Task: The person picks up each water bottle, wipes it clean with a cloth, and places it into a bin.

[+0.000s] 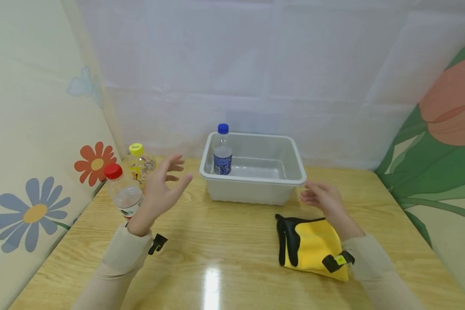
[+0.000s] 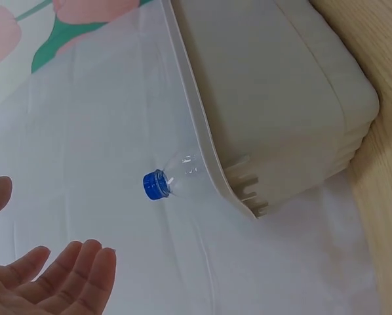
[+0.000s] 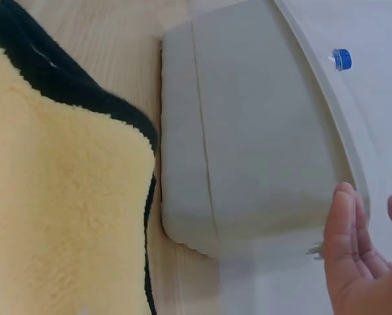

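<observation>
Blue-capped bottle (image 1: 222,162) stands in the gray tub (image 1: 252,190)

On the far left, the left wall (image 1: 27,107) has a blue flower (image 1: 35,213) and a red flower (image 1: 97,164). Near it, on the wooden table (image 1: 187,241), is a red-capped bottle (image 1: 127,196). It hides some of a yellow-capped bottle (image 1: 140,165) behind it. The left hand (image 1: 161,189) is up in the air just beside them and covers a bit of both. Its fingers are a little bent, with the thumb spread wide, and they hold nothing.

In the middle sits the tub, near a white sheet (image 1: 255,64). The blue-capped bottle is upright at its left end, and the tub's front side hides the bottom of it.

The right hand (image 1: 325,200) is at the tub's right front corner. Its fingers are almost straight, close together, and hold nothing. I cannot tell if they touch the rim. Nearer to the person, a yellow cloth (image 1: 315,243) with black edges lies on the table. A black strap (image 1: 338,261) at the right sleeve covers some of it. On the far right is a big pink flower (image 1: 453,105).
</observation>
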Demonstrator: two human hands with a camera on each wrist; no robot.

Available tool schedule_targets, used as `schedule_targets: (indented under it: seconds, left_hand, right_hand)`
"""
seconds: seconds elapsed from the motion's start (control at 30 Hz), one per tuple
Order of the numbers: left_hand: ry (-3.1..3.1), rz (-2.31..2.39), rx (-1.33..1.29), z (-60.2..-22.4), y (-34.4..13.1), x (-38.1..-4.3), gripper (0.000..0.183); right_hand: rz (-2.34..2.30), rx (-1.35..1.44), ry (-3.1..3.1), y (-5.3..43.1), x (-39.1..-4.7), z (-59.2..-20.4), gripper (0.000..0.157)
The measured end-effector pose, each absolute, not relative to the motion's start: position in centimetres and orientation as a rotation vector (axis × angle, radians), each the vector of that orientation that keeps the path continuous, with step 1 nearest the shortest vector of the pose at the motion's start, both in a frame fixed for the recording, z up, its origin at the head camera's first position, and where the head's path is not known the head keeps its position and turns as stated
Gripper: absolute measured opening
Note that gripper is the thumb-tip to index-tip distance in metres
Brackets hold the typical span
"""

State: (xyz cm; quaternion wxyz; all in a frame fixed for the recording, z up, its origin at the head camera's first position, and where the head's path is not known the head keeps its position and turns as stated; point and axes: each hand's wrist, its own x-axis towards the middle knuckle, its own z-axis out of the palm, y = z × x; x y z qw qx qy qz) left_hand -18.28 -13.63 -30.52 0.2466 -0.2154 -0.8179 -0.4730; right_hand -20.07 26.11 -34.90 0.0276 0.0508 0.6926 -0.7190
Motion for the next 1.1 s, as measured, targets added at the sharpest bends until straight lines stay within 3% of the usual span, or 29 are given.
schedule_targets:
  seconds: [0.3, 0.63, 1.1]
  left_hand:
    - [-2.145, -1.288, -0.614, -31.8, -15.1, -16.6, 0.045]
    - [-2.022, -1.191, -0.593, -32.9, -17.4, -14.9, 0.047]
    - [-2.030, -1.168, -0.446, -35.1, -20.7, -12.6, 0.043]
  right_hand:
    - [-1.738, -0.113, 2.563, 26.3, -17.2, -35.2, 0.032]
    - [-0.981, -0.597, 2.937, 27.0, -14.6, -36.6, 0.027]
    - [-0.487, -0.601, 2.944, 28.3, -12.9, -39.2, 0.064]
